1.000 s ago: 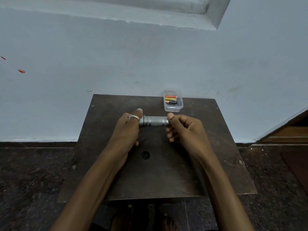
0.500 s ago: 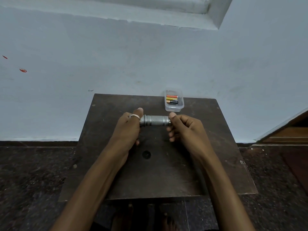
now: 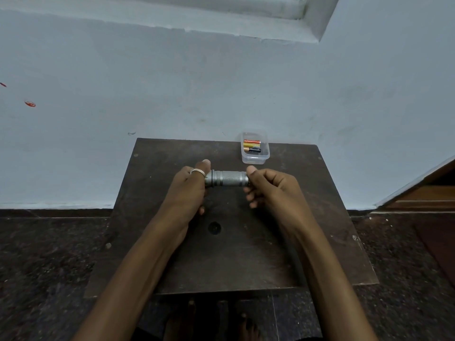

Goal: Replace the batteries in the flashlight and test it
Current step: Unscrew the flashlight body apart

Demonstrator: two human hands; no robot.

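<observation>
A short silver flashlight (image 3: 229, 178) with a knurled body is held level above the dark wooden table (image 3: 307, 242). My left hand (image 3: 188, 190), a ring on its thumb, wraps the flashlight's left end. My right hand (image 3: 270, 187) pinches the right end between thumb and fingers; that end cap is hidden by the fingers. Behind the flashlight, at the table's back edge, a small clear plastic box (image 3: 255, 148) holds three batteries (image 3: 251, 146): one orange, one yellow, one black.
The table stands against a pale blue wall (image 3: 221, 82) on a dark speckled floor (image 3: 44, 254). A round hole (image 3: 214, 228) marks the tabletop between my forearms. A wooden step or door frame (image 3: 423, 193) sits at the right.
Both hands keep their grip on the flashlight's two ends; the right fingers have shifted slightly on the end. The flashlight stays in the same place.
</observation>
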